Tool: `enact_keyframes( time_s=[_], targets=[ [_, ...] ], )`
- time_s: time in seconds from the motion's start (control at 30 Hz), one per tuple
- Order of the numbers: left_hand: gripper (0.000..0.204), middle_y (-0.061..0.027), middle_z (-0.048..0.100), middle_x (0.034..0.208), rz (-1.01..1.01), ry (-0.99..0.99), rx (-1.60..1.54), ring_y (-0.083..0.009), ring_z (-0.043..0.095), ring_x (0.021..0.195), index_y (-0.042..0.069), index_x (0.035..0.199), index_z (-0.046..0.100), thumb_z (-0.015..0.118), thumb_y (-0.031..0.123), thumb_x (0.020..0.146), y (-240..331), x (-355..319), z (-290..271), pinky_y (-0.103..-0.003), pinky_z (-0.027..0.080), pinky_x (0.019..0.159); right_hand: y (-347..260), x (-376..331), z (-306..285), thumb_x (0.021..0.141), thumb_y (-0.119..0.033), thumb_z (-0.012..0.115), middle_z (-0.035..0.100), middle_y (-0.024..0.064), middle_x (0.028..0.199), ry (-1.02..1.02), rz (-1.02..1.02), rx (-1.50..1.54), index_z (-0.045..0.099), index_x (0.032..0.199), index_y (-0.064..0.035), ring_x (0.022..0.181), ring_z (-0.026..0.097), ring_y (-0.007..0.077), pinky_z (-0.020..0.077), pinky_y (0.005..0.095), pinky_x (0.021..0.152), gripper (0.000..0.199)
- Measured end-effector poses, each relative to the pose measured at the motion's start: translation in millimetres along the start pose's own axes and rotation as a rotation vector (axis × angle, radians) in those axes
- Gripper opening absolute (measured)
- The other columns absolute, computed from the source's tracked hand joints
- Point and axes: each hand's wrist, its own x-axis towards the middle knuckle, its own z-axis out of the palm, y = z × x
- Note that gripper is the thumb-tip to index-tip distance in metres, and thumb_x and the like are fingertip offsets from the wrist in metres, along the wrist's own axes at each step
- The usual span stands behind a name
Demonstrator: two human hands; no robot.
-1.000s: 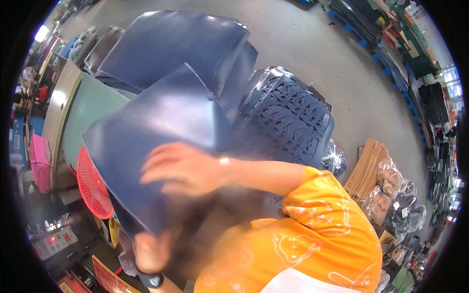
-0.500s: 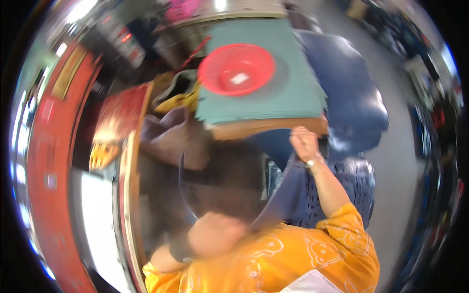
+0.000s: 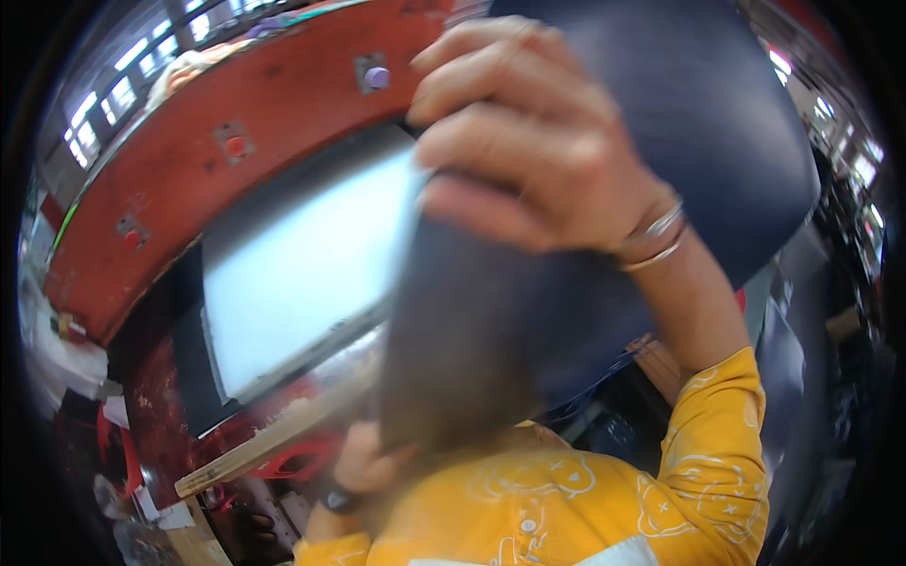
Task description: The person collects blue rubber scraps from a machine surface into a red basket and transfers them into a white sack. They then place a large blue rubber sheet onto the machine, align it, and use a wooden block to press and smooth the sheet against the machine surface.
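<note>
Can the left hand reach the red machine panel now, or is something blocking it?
Probably not directly. The left hand grips the lower edge of the dark blue sheet, which the right hand also holds, so it seems occupied; the red machine panel lies beyond.

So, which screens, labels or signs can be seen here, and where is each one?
Screen: one pale, glowing rectangle in a dark frame, set in the red machine, left of the dark blue sheet held by the right hand.
Labels, signs: none clear.

Head cam, fisheye – faces red machine, v. close, probably tilted.
</note>
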Motion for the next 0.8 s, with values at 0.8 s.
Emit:
enact_keyframes(
  time_s=[0.8],
  targets=[
    [0.038, -0.0094, 0.062, 0.1, -0.424, 0.812, -0.142, -0.0167, 0.057, 0.089, -0.006, 0.113, 0.055, 0.049, 0.027, 0.097, -109.1, -57.3, -183.7, -0.029, 0.045, 0.082, 158.3, -181.6, 235.5, 0.085, -0.031, 0.058, 0.066, 0.0202, 0.086, -0.234, 1.205, 0.13, 0.067, 0.094, -0.0008, 0.08, 0.062, 0.0373, 0.048, 0.0413, 0.073, 0.033]
  ],
)
